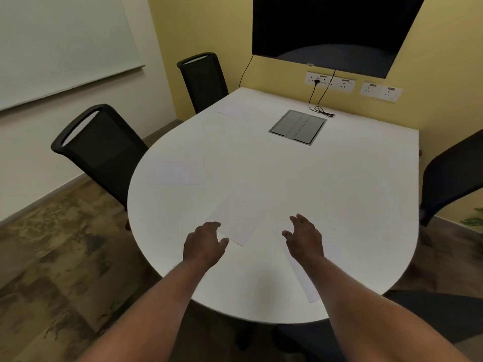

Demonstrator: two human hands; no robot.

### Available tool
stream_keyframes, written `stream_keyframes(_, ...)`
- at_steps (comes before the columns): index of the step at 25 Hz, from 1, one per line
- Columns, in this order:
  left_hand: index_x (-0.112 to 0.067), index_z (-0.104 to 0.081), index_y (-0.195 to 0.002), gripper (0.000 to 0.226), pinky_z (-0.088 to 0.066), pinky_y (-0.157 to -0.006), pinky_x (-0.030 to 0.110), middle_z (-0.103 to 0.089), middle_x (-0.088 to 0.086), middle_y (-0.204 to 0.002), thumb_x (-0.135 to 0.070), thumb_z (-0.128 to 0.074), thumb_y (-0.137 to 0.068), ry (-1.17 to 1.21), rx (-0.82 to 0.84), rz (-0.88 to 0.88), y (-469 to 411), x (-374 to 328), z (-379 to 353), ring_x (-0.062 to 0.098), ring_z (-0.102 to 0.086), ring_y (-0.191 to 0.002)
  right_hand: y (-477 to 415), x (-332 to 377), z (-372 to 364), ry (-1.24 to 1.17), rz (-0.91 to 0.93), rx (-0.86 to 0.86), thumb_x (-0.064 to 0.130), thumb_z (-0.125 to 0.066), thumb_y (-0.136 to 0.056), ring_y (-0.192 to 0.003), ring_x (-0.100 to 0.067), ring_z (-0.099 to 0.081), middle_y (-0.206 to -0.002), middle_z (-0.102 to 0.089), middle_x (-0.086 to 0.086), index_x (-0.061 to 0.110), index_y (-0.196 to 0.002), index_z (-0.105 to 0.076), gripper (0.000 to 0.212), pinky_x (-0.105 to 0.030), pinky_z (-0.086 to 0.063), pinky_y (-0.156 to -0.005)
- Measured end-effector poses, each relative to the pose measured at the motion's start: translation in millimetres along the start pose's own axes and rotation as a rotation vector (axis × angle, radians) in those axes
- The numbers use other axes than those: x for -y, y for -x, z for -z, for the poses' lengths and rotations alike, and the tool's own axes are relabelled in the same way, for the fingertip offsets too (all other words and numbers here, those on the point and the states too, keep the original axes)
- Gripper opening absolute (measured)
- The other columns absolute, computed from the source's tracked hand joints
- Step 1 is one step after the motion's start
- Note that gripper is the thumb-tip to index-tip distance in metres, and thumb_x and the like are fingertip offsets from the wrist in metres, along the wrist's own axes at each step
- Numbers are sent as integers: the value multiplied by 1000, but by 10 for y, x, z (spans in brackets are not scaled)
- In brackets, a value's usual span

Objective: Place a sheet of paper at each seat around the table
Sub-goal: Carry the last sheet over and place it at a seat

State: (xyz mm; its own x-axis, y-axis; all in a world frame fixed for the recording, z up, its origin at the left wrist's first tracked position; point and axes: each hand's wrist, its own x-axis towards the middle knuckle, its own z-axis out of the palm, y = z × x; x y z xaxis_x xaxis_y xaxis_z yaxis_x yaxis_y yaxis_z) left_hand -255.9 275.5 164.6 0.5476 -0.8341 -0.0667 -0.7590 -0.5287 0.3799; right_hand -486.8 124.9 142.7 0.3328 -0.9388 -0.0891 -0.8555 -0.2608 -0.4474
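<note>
Two black mesh-backed chairs (104, 150) stand at the left edge of the white rounded table (339, 205). Left hand (202, 245), fingers loosely spread, touches the near corner of a white paper sheet (239, 215) lying on the table. Right hand (304, 237), fingers spread, holds nothing; another white sheet (304, 280) lies beneath its forearm.

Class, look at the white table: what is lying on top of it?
On the table: sheets of paper, a grey hatch, a black cable. The right hand and its forearm cover part of one sheet.
</note>
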Motion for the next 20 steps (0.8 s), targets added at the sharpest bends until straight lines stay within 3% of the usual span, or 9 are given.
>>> stream_keyframes(3,-26,-62,-126,41,-44,-95,34,-61,-6,-133,-45,-60,-89,19,-9,40,-129,233,138,20,-61,-114,22,282,-180,-60,-12,18,35,-57,-96,-145,-22,-30,-160,-31,-3,18,-149,-42,57,-40,-25,-118)
stream_keyframes(7,-25,-62,-125,40,-44,-97,35,-61,-4,-132,-43,-60,-89,38,56,72,-497,381,100,20,-61,-115,-115,436,-487,-102,-67,43,41,-55,-96,-144,-21,-31,-161,-30,-2,19,-150,-39,61,-38,-25,-118)
stream_keyframes(20,-20,-44,-145,71,-45,-103,36,-51,0,-146,-50,-64,-85,72,333,232,-1928,778,-469,21,-52,-131,-1068,731,-1627,-171,-226,228,44,-49,-98,-147,-22,-25,-162,-27,-3,18,-153,-32,63,-37,-26,-117)
